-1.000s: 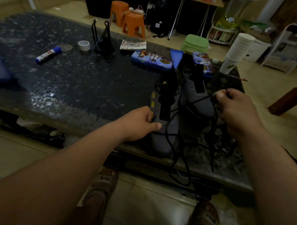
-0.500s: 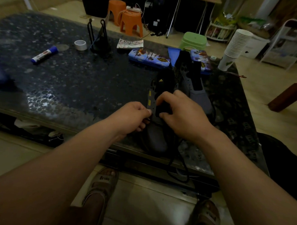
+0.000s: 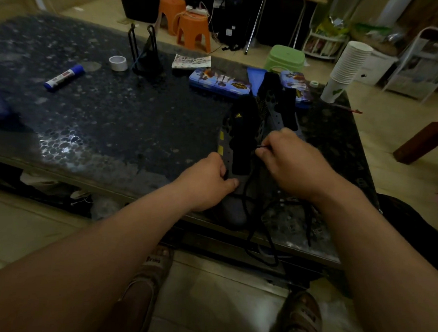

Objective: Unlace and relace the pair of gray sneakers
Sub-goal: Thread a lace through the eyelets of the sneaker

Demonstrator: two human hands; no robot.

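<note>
the near gray sneaker (image 3: 232, 209) sits at the front edge of the table (image 3: 114, 116), with the other sneaker (image 3: 273, 110) just behind it. the left hand (image 3: 207, 183) curls its fingers round the shoe's left side and holds it. the right hand (image 3: 290, 164) pinches the tip of the black lace (image 3: 247, 212) between thumb and finger. loose lace hangs over the table edge. a glue stick (image 3: 63, 77) and paper cups (image 3: 347, 68) sit farther back.

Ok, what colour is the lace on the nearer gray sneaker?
Black. The thin cord lace shows best in the head view, below the right hand.
</note>
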